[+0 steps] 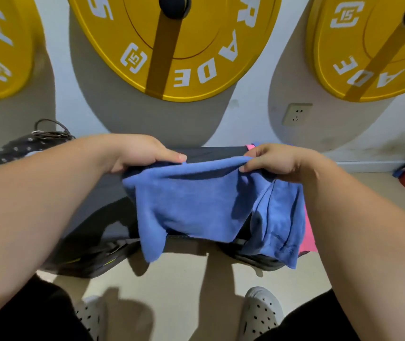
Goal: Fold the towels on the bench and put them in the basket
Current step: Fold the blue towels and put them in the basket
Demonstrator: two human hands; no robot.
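towel [196,205] blue, top edge pinched by both hands: left [137,151], right [272,161]; hangs over bench [211,151].

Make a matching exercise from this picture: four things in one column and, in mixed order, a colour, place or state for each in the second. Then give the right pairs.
1. blue towel
2. pink towel
3. weight plate
4. wall socket

A. mostly hidden behind another cloth
B. white, set low in the wall
C. held at its top edge by the left hand and the right hand
D. yellow with white letters

Pairs: 1-C, 2-A, 3-D, 4-B
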